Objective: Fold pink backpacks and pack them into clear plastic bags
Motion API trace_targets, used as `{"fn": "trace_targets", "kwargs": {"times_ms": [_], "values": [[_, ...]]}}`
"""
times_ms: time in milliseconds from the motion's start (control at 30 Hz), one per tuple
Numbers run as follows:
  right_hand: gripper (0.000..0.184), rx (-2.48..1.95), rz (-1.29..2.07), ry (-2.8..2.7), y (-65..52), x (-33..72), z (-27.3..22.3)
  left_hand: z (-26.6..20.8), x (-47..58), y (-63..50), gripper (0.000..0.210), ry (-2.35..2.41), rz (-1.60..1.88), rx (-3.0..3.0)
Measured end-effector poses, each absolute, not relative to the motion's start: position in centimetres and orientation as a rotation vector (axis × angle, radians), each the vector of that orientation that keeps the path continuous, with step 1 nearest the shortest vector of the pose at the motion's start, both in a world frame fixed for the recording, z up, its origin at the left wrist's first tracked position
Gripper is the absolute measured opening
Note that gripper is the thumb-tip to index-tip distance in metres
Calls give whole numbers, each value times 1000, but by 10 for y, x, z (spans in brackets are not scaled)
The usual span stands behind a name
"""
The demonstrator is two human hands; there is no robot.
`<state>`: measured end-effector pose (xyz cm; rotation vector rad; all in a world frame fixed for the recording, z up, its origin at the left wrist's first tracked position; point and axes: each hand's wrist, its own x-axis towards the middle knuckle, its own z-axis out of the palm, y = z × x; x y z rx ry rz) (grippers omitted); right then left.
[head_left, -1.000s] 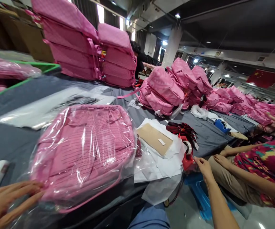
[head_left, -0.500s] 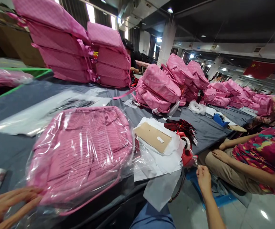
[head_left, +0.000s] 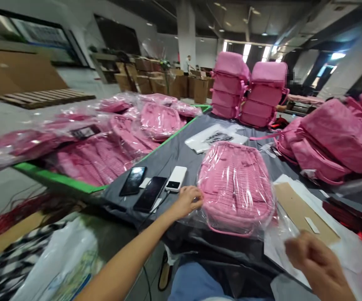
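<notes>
A pink backpack [head_left: 235, 188] in a clear plastic bag [head_left: 204, 219] lies on the dark cloth-covered table in front of me. My left hand [head_left: 189, 201] is at the bag's left edge, its fingers curled onto the plastic. Over the white sheets to the right of the backpack is my right hand [head_left: 314, 257], closed and smeared by motion. Whatever its fingers pinch is too blurred to make out. Beneath and beyond that hand lies a brown cardboard piece [head_left: 306, 209] on the white sheets [head_left: 278, 255].
Two phones [head_left: 151, 194] and a white power bank [head_left: 176, 179] with a cable lie left of my left hand. A green-rimmed bin [head_left: 83, 187] holds several bagged pink backpacks. Stacked pink backpacks [head_left: 264, 98] stand at the back; more [head_left: 334, 142] are at right.
The view has swung left, bringing the bin and phones in. My right hand has left the red tape dispenser and come toward the bagged backpack. My left hand's fingers have curled at the bag's edge.
</notes>
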<state>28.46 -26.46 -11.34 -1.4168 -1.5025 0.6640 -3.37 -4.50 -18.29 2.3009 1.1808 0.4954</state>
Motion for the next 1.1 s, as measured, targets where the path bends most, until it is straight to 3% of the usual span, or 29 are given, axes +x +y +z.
{"fn": "trace_targets", "kwargs": {"times_ms": [133, 267, 333, 533, 667, 833, 933, 1100], "values": [[34, -1354, 938, -2206, -157, 219, -93, -189, -33, -47, 11, 1162, 547, 2289], [9, -1475, 670, -2702, -86, 179, -95, -191, -33, -47, 11, 1109, 587, 2289], [5, -1583, 588, -2828, -66, 170, -103, -192, -34, -47, 10, 1098, 602, 2286], [23, -1804, 446, -2780, -44, 182, -115, -194, -37, -48, 8, 1074, 613, 2287], [9, -1959, 106, -2596, -65, 194, -112, -194, -39, -47, 9, 1064, 601, 2288], [32, -1343, -222, -2640, -127, 188, -148, -196, -41, -47, 9, 1057, 608, 2310], [51, -1237, -251, -2711, -146, 185, -181, -199, -42, -45, 8, 1065, 604, 2283], [48, -1317, -116, -2768, -138, 182, -196, -199, -41, -38, 10, 1074, 548, 2231]]}}
